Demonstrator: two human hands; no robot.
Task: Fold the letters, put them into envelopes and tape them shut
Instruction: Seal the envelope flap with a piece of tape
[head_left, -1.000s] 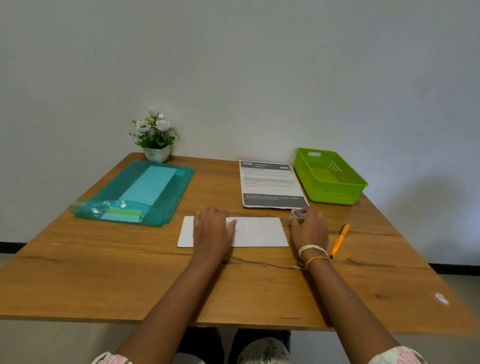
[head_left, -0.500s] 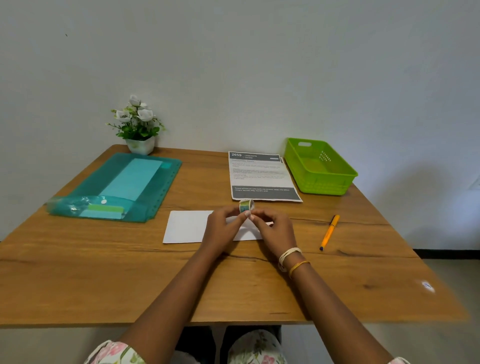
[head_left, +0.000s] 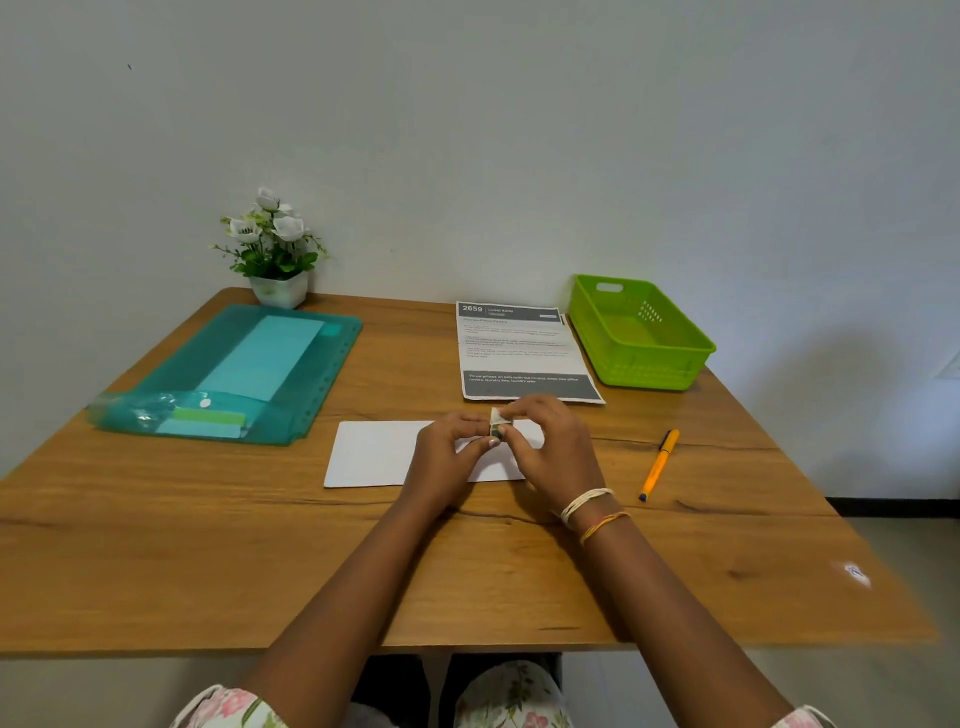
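Items I can log from the head view:

Tape roll (head_left: 500, 422): small, held above the white envelope (head_left: 374, 453), pinched between both hands. My left hand (head_left: 448, 457) has its fingers (head_left: 480, 442) closed on the roll's near side; my right hand (head_left: 558, 448) curls its fingers (head_left: 524, 410) over the top and far side. Both grip the roll; I cannot tell whether any tape end is peeled free.

White envelope: lies flat on the wooden tabletop (head_left: 260, 561), long side toward me, its right part hidden under the hands. I cannot tell if the flap is sealed.

Printed sheet (head_left: 519, 348): flat, just beyond the hands, with grey bands at top and bottom.

Green basket (head_left: 675, 364): just right of the sheet, at the far right of the tabletop.

Orange pen (head_left: 658, 464): lying to the right of my right hand, apart from it.

Teal plastic folder (head_left: 311, 374): far left, with pale papers showing through it and a crumpled clear wrapper (head_left: 140, 408) at its near end.

Potted white flowers (head_left: 272, 249): far left corner, against the wall, just behind the folder.

Bracelets (head_left: 592, 512): white and orange bands on my right wrist
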